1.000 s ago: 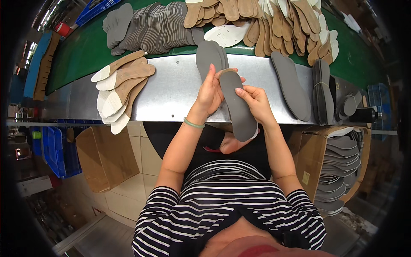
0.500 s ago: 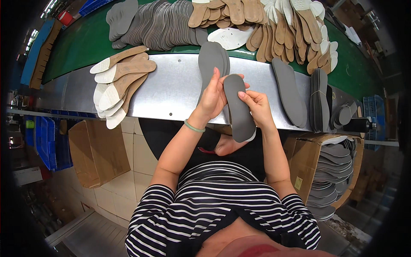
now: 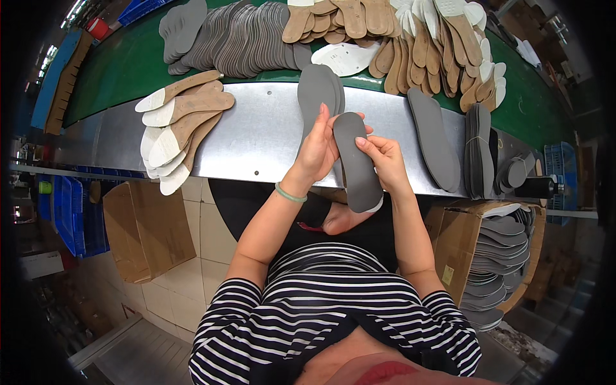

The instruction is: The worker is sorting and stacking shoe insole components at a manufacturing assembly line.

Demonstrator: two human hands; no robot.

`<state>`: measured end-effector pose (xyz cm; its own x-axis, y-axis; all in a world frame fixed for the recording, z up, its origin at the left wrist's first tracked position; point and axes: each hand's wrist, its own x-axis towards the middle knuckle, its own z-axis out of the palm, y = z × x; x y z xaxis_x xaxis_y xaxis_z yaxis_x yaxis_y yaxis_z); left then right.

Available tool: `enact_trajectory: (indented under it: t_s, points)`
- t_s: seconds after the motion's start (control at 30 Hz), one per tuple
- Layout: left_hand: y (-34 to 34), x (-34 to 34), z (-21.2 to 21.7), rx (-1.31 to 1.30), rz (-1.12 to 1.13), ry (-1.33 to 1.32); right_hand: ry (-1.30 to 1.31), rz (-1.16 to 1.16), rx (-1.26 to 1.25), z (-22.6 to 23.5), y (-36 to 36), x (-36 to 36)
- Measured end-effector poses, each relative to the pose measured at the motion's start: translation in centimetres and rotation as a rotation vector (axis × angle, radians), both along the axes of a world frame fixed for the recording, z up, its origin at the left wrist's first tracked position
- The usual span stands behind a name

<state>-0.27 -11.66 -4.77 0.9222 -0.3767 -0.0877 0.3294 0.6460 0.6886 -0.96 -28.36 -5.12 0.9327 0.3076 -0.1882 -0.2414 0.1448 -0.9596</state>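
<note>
Both my hands hold one grey insole (image 3: 359, 170) over the near edge of the metal bench. A paler layer shows under its near end. My left hand (image 3: 319, 144) supports its far end from the left, thumb pointing up and fingers partly hidden behind it. From the right, my right hand (image 3: 384, 157) pinches its edge, thumb on the top face. Just beyond the left hand lies a small pile of grey insoles (image 3: 316, 90). A single grey insole (image 3: 433, 138) rests to the right. Brown insoles with white ends (image 3: 183, 122) are piled at the left.
Grey insoles (image 3: 240, 38) stand in a long row on the green surface (image 3: 115, 86), beside heaps of brown-and-white insoles (image 3: 436, 48). A banded grey stack (image 3: 478, 147) sits at the metal bench's (image 3: 237, 138) right. Below are an insole-filled carton (image 3: 443, 240) and another cardboard box (image 3: 147, 228).
Both hands keep their grip on the grey insole. Its near end has shifted very slightly, and a little more of the pale layer under it shows.
</note>
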Motion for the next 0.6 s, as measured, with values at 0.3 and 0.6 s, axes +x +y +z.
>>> enact_trajectory:
  t_s: [0.3, 0.6]
  points:
    - [0.0, 0.0, -0.4, -0.037, 0.016, 0.006, 0.003, 0.005, 0.02, -0.4, 0.0, 0.1]
    - [1.7, 1.1, -0.8, -0.03, 0.124, 0.082, 0.039, 0.12, -0.165, 0.1, -2.5, -1.0]
